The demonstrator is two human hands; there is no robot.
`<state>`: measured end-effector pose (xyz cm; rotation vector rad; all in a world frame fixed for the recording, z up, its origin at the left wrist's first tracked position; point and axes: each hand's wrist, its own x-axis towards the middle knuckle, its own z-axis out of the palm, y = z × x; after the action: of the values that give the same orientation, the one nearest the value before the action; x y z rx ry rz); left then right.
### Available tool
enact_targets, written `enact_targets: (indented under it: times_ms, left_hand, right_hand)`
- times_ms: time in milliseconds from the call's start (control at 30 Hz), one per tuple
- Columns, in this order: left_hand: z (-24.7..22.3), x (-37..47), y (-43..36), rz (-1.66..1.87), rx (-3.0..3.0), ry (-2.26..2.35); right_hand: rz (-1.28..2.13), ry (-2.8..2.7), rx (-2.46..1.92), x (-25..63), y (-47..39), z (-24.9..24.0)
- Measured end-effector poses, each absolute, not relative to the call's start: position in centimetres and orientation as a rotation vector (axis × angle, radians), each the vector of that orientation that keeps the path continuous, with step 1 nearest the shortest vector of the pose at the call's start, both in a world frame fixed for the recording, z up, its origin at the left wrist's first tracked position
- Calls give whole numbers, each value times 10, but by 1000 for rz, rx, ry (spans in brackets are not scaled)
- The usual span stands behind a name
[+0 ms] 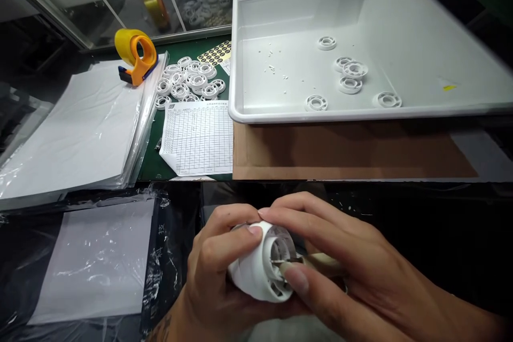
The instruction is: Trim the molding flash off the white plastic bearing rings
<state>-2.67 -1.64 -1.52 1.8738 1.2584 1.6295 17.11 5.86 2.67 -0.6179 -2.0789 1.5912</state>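
Observation:
Low in the head view, my left hand (218,259) is wrapped round a white plastic ring part (262,272); it looks thick, perhaps several rings stacked, but I cannot tell. Its slotted open face is turned to the right. My right hand (340,246) grips a small knife (323,263) with a beige handle. The thin metal blade reaches into the ring's opening, close to the inner rim. My right thumb lies beside the blade, and the right fingers rest over the top of the ring. Part of the handle is hidden by the right hand.
A white tray (276,116) holds several loose rings (355,69) and small scraps. To its left are a pile of rings (196,81), a printed form (200,139), a sticker sheet (216,53) and a tape dispenser (138,59) on bagged sheets (80,123). Cardboard (340,152) lies under the tray.

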Motion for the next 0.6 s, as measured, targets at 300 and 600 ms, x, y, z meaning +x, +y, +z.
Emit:
enact_targets:
  times_ms: [300, 600]
  left_hand:
    - [-10, -32, -20, 1520, 1971, 1278]
    - [-15, -33, -22, 1463, 2002, 1251]
  right_hand:
    - [1342, -2251, -632, 176, 53, 26]
    - [1214, -2348, -651, 177, 51, 24]
